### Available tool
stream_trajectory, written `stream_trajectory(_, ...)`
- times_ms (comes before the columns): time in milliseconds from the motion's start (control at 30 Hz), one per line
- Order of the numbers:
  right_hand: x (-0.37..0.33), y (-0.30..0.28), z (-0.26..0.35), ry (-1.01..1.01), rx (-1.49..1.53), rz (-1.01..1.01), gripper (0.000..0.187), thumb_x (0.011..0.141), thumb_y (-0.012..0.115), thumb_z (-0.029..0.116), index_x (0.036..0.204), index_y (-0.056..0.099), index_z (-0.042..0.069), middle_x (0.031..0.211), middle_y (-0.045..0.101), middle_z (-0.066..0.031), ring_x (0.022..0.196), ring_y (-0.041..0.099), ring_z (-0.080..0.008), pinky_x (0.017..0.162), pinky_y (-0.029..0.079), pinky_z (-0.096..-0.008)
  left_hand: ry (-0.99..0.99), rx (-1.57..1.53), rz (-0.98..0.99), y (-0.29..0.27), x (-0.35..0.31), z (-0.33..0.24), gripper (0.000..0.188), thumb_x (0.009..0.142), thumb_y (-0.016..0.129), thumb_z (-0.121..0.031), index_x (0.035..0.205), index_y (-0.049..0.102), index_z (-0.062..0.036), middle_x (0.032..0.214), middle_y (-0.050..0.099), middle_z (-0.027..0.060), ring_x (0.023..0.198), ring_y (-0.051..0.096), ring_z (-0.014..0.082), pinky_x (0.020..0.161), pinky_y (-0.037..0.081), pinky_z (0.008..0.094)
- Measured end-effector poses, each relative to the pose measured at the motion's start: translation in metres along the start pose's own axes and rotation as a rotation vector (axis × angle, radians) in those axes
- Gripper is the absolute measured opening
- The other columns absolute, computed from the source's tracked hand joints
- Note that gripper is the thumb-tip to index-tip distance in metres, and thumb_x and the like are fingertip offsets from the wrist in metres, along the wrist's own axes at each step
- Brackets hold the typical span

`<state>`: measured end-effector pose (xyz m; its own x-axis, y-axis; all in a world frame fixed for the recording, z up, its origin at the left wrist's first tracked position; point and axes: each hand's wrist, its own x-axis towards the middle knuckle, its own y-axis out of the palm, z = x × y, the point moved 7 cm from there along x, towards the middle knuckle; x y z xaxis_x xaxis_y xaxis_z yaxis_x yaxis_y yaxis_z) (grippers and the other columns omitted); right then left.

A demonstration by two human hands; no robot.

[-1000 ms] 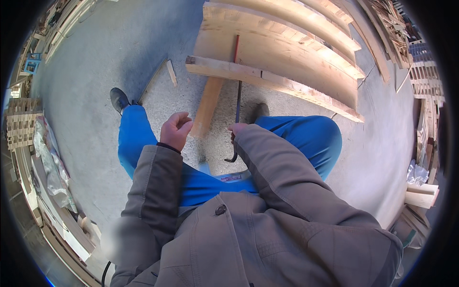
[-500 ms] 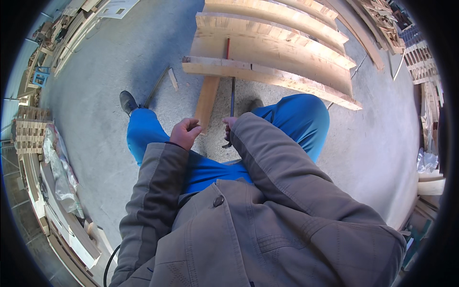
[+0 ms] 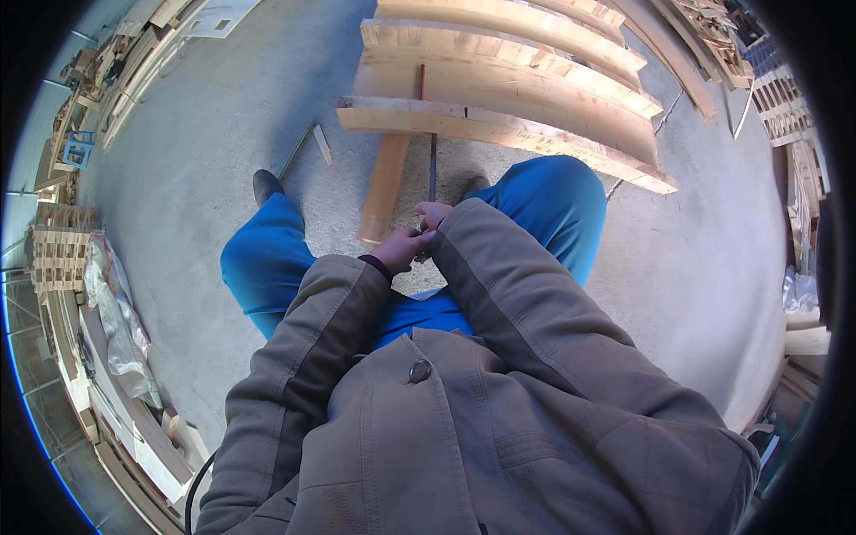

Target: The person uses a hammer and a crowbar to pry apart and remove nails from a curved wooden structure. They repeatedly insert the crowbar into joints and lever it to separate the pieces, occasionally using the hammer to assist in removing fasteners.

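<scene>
A long, thin crowbar (image 3: 433, 169), dark along its near part and red toward the far end, runs from between my legs to the wooden stack. It passes under the front board and shows again beyond it. My right hand (image 3: 434, 215) is closed round its near part. Just below, my left hand (image 3: 401, 249) is closed at the bar's near end, touching the right hand. The hooked tip is mostly covered by my fingers. The wooden stack (image 3: 499, 127) has several thick, pale boards standing in rows. A loose plank (image 3: 385, 189) sticks out from beneath it.
My blue-trousered legs are spread on the concrete floor (image 3: 178, 294). A thin metal rod (image 3: 297, 152) and a wood offcut (image 3: 322, 144) lie by my left foot. Pallets (image 3: 61, 259) and plastic sheeting (image 3: 120, 330) stand at the left; timber piles (image 3: 704, 45) lie at the far right.
My left hand has moved right and closed at the crowbar's near end beside my right hand. My right hand has shifted slightly up in the picture. My left knee has swung outward.
</scene>
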<state>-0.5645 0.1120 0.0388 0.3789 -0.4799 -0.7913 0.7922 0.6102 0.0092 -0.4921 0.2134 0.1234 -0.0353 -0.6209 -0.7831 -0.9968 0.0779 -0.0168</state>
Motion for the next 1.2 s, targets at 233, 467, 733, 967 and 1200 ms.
stream_trajectory(233,-0.002,-0.006,0.000,0.101,0.157,-0.055,0.026,0.093,0.065,0.026,0.086,0.063,0.000,0.073,0.059,-0.0091,0.058,0.054,-0.0182,0.052,0.045,-0.0351,0.204,-0.056,0.181,0.013,0.006,-0.019,0.054,0.099,0.051,-0.052,0.119,0.059,-0.0021,0.091,0.063,0.0057,0.086,0.059,0.0165,0.074,0.047,0.0328)
stream_trajectory(467,-0.037,-0.005,0.016,0.231,0.373,0.047,0.018,0.095,0.060,0.015,0.087,0.060,-0.001,0.072,0.058,-0.0094,0.058,0.057,-0.0203,0.054,0.049,-0.0342,0.303,-0.316,0.085,0.021,-0.002,-0.038,0.040,0.099,0.058,-0.046,0.097,0.057,-0.0062,0.074,0.057,0.0003,0.061,0.052,0.0094,0.053,0.038,0.0252)
stream_trajectory(733,-0.043,-0.020,0.048,0.004,0.032,0.071,0.017,0.092,0.061,0.008,0.080,0.063,-0.004,0.069,0.063,-0.0112,0.056,0.060,-0.0197,0.052,0.051,-0.0358,0.445,-0.396,0.100,0.024,-0.018,-0.080,0.034,0.097,0.064,-0.041,0.095,0.058,-0.0078,0.066,0.054,-0.0014,0.053,0.049,0.0087,0.047,0.036,0.0239)
stream_trajectory(967,-0.060,-0.008,0.051,0.116,0.125,0.101,0.021,0.096,0.061,0.010,0.083,0.064,-0.007,0.071,0.064,-0.0130,0.056,0.061,-0.0215,0.052,0.052,-0.0351,0.185,-0.371,0.094,0.023,-0.015,-0.061,0.032,0.097,0.065,-0.040,0.095,0.055,-0.0094,0.069,0.052,-0.0018,0.055,0.049,0.0084,0.048,0.038,0.0230)
stream_trajectory(1200,-0.088,-0.014,0.082,0.065,0.381,0.170,0.018,0.096,0.059,0.006,0.086,0.063,-0.008,0.066,0.062,-0.0134,0.054,0.059,-0.0219,0.050,0.050,-0.0346,0.279,-0.381,0.043,0.014,-0.041,-0.098,0.039,0.093,0.071,-0.023,0.121,0.056,0.0004,0.104,0.065,0.0047,0.096,0.060,0.0105,0.083,0.050,0.0241)
